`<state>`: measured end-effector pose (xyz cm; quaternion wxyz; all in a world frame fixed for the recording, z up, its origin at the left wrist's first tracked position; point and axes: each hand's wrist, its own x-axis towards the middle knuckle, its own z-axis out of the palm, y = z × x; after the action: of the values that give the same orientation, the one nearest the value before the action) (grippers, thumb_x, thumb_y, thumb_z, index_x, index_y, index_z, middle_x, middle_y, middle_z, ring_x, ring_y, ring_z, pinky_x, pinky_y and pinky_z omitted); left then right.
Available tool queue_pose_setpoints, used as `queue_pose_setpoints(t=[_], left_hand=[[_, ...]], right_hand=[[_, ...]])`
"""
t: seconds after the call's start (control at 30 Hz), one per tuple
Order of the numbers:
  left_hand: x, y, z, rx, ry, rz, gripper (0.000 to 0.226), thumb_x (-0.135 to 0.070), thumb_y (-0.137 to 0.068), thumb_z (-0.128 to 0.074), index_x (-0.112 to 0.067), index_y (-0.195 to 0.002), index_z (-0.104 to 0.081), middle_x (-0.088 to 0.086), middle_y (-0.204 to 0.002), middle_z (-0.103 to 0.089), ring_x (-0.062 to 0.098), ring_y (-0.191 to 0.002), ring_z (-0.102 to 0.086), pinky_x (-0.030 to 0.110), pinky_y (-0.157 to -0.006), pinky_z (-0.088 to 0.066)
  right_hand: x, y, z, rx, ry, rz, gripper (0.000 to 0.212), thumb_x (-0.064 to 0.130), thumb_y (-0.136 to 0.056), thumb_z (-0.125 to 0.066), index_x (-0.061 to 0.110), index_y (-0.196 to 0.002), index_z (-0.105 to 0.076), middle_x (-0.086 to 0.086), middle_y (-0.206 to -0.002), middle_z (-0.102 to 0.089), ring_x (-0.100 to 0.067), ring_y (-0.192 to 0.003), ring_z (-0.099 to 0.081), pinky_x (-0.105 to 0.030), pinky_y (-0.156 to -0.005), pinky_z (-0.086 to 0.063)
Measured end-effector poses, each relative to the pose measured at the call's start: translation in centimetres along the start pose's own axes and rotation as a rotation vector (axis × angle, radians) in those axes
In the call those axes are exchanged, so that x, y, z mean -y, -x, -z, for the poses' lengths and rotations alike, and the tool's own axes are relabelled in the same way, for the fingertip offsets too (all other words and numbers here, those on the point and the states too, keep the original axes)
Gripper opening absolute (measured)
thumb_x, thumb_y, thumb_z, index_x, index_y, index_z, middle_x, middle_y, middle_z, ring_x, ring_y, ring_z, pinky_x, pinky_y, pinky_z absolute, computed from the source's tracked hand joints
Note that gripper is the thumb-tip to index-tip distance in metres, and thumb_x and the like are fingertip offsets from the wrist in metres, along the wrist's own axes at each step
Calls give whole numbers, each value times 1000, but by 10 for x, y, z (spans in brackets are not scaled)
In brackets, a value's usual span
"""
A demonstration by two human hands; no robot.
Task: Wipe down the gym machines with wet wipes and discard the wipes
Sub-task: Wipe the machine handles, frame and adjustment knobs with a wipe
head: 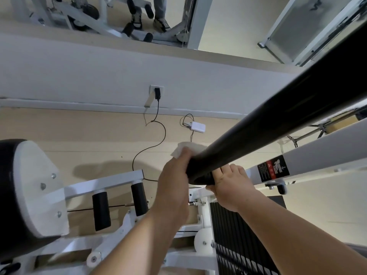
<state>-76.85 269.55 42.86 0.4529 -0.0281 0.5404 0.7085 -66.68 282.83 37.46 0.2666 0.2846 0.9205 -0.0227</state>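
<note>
Wet wipe (185,149), white and crumpled, is pressed against the left side of the black padded bar (278,124) at its near end, as seen from your head camera. Your left hand (174,175) curls around that end and clamps the wipe to the padding. Your right hand (230,181) grasps the same end from the right, fingers wrapped under it. Right of the bar runs a white frame beam (317,157) bearing a warning label (273,170). Beyond the bar's end, a white box (196,127) lies on the floor.

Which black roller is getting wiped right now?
The long diagonal roller: left hand holds the wipe on its end, right hand grips it. The two short rollers stand untouched.
</note>
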Motion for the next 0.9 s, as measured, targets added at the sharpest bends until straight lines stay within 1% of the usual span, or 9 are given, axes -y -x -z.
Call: queue_pose_setpoints(t=[0.07, 0.13, 0.27, 0.37, 0.47, 0.53, 0.67, 0.8, 0.9], left_hand=[[-4, 12, -3, 26, -145, -155, 38, -31, -108, -40, -15, -93, -72, -9, -76, -68, -7, -69, -60, 4, -63, -43], [-4, 13, -1, 80, -198, -224, 41, -31, -109, -35, -11, -98, -69, 0, -86, -68, -1, -78, -61, 4, -67, -43], [-11, -13, 5, 92, -255, -42, 32, -29, -99, -50, -12, -75, -63, 5, -77, -60, 10, -70, -58, 20, -67, -47], [-23, -8, -1, 57, -246, 59, 44, -23, -98, -51, -25, -56, -66, -4, -61, -60, 4, -54, -56, 16, -54, -46], [-39, 24, -16, 107, -232, -85, 40, -31, -105, -45, -15, -76, -67, -7, -65, -61, -5, -54, -56, 5, -51, -41], [-47, 50, -31, 142, -153, -155, 39, -36, -107, -43, -23, -79, -66, -19, -56, -62, -13, -55, -58, 1, -50, -39], [-35, 47, -32, 126, -157, -284, 38, -26, -109, -35, -17, -88, -66, -24, -58, -62, -14, -61, -59, 0, -58, -42], [-12, 2, 3, 49, -247, -53, 38, -35, -108, -39, -12, -90, -64, -2, -77, -62, 9, -79, -59, 24, -75, -42], [-12, -7, 1, 31, -237, 51, 28, -28, -103, -45, -20, -82, -62, -3, -71, -60, 4, -61, -59, 27, -67, -40]], right_hand=[[1, 0, 1, 19, -1, -10, 45, 54, -105, -41, 25, -139, -39, -4, -130, -47, -25, -123, -43, -41, -114, -30], [2, 1, 2, 54, 30, -15, 46, 54, -106, -38, 24, -139, -45, -4, -128, -48, -26, -123, -42, -42, -113, -30], [2, 0, 5, 86, 52, -17, 47, 54, -107, -35, 24, -140, -49, -5, -129, -47, -26, -126, -40, -43, -115, -28], [3, 3, 6, 58, 30, -16, 45, 54, -106, -38, 22, -139, -42, -4, -128, -46, -25, -126, -41, -43, -115, -30], [3, 2, 5, 55, 30, -19, 44, 50, -105, -39, 24, -141, -42, -5, -131, -47, -26, -127, -41, -42, -115, -29], [3, 0, 5, 61, 38, -11, 49, 51, -102, -42, 25, -144, -38, -5, -134, -48, -27, -127, -43, -43, -114, -30], [4, 1, 6, 61, 59, -13, 44, 48, -102, -44, 23, -138, -41, -5, -130, -50, -26, -124, -44, -42, -114, -31], [4, 3, 6, 39, 3, -25, 41, 53, -105, -42, 25, -136, -41, -3, -128, -48, -24, -124, -44, -43, -115, -32], [4, 3, 5, 32, 19, -17, 45, 54, -105, -41, 24, -138, -39, -4, -128, -47, -24, -124, -43, -42, -114, -32]])
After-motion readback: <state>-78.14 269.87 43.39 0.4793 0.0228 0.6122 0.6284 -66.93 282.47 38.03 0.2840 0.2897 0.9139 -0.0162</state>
